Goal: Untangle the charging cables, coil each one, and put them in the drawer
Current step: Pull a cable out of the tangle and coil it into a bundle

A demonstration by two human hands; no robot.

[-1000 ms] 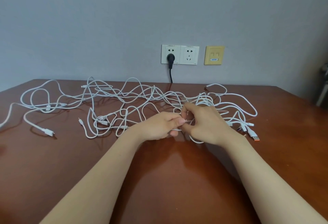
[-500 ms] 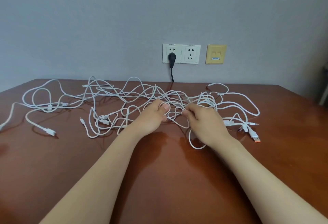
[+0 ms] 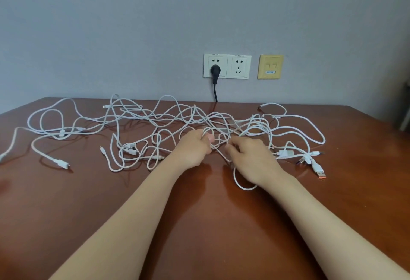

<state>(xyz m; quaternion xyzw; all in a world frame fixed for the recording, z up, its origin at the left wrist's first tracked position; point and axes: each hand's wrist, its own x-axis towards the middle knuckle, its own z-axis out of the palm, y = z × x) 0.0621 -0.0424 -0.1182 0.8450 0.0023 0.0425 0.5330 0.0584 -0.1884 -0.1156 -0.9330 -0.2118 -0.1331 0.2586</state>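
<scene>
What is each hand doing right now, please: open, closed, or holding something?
Left hand: closed, gripping strands of the white cables.
Right hand: closed, pinching a strand of the same tangle.

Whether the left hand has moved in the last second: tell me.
Yes. The left hand has slid forward toward the wall socket and slightly left, parting from the right hand; both grip cables.

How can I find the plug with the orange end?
Look at the brown table, right of the right hand, where several white plugs bunch together. The orange-tipped plug lies nearest you, the only one with that colour.
</scene>
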